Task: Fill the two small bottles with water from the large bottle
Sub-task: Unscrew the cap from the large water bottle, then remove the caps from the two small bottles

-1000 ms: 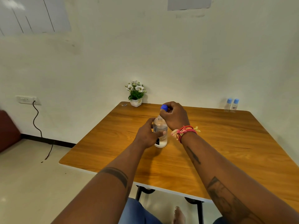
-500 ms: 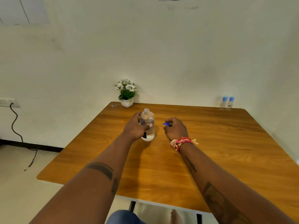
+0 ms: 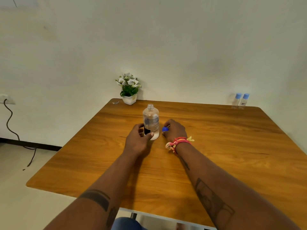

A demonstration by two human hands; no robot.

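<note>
The large clear bottle stands upright on the wooden table with its neck uncapped. My left hand curls round its lower part from the left, thumb across the front. My right hand rests on the table just right of the bottle and pinches the blue cap between its fingertips. Two small bottles with light blue caps stand side by side at the far right corner of the table, against the wall, well out of reach of both hands.
A white pot of artificial flowers stands at the table's far left edge, behind the large bottle. A small scrap lies beside it. A black cable hangs from a wall socket to the left.
My right hand took the blue cap off the bottle and lowered it to the table beside the bottle. My left hand slid down to the bottle's base.
</note>
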